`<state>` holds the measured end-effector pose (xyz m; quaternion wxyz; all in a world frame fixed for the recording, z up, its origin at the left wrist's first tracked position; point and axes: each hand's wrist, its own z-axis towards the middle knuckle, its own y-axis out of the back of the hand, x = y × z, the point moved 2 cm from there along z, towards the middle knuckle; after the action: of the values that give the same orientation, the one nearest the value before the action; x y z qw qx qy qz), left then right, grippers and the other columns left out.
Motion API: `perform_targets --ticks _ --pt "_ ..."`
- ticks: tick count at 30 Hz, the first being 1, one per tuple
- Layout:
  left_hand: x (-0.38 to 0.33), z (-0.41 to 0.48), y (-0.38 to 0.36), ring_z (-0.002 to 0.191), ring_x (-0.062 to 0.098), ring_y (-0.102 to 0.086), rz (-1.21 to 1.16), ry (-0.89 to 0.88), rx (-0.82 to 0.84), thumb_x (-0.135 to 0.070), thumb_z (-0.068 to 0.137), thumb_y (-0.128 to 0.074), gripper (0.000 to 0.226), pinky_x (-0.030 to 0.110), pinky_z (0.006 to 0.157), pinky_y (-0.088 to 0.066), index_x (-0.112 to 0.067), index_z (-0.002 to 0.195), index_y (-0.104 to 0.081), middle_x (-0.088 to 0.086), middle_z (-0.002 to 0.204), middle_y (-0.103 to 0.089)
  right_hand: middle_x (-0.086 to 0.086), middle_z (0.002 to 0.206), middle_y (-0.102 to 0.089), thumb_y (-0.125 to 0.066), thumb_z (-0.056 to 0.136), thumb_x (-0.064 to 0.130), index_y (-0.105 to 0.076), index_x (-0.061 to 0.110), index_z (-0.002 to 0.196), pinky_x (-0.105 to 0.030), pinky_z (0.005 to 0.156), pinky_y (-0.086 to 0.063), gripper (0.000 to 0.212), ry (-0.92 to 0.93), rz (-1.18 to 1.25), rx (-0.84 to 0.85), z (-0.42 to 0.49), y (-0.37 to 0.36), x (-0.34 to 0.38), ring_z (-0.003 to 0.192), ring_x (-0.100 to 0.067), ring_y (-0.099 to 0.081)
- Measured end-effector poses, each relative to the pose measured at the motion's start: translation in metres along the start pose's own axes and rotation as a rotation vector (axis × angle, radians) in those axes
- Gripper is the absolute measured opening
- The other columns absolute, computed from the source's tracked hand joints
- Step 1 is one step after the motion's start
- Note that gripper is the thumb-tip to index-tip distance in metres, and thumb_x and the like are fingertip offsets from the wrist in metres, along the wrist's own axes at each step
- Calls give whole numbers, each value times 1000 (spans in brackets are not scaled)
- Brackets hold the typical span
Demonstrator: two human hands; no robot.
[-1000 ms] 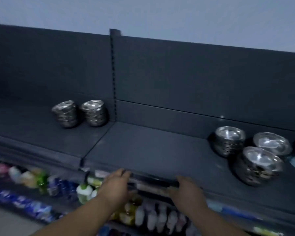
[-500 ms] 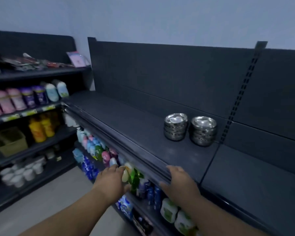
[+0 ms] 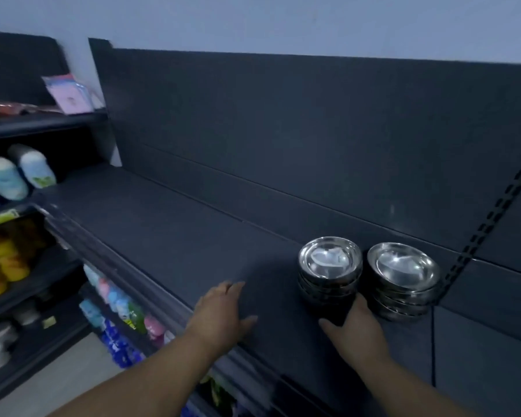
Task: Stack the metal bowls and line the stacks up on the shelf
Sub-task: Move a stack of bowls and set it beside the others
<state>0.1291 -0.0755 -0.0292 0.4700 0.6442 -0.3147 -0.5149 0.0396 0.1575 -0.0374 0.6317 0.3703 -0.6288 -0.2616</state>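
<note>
From my end, the 2 stacks of metal bowls stand at the back of the dark shelf (image 3: 163, 233). The left stack (image 3: 330, 266) and the right stack (image 3: 403, 275) sit just beside each other, close to the back panel (image 3: 283, 145). The right one is next to the slotted upright (image 3: 494, 224). I judge this as a row begun at the upright, meant to grow leftward.

The right hand (image 3: 355, 329) reaches to the foot of the left stack, thumb splayed, fingers stretched out and gripping nothing. I cannot tell whether the tips touch the bowls. The left hand (image 3: 220, 314) is palm down with straight fingers, low over bare shelf, holding nothing.

Open room runs far to the left. The front lip (image 3: 139, 284) is the edge I would mind, with bottles (image 3: 124, 305) below it.
</note>
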Motion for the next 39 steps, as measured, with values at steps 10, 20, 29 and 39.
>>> perform_targets --ticks 10,20,29,39 --pt "-22 111 2 94 -38 -38 -711 -273 270 -24 64 -88 84 -10 74 -29 -60 109 -27 -43 109 -39 15 108 -62 -85 66 35 -41 28 133 -15 86 -38 80 -88 172 -99 28 -26 38 106 -6 -58" --pt "-17 128 -18 101 -8 -63 -897 -385 453 -26 63 -88 92 21 95 -50 -41 135 -34 -23 114 -63 13 120 -66 -88 58 34 -32 29 146 -30 106 -45 105 -181 365 -179 19 -45 38 113 0 -60" --pt "-65 59 -20 102 4 -67 -947 -450 499 -23 57 -88 82 32 96 -52 -48 121 -44 -17 113 -69 13 111 -70 -87 52 38 -37 33 137 -34 97 -53 99 -188 477 -273 -60 -14 4 104 0 -65" --pt "-221 -144 -78 109 12 -65 -997 -561 694 -25 58 -91 92 38 97 -52 -34 134 -41 -11 120 -65 20 114 -60 -88 64 30 -36 35 139 -32 95 -53 92 -295 387 -439 -277 107 -128 109 -6 -62"
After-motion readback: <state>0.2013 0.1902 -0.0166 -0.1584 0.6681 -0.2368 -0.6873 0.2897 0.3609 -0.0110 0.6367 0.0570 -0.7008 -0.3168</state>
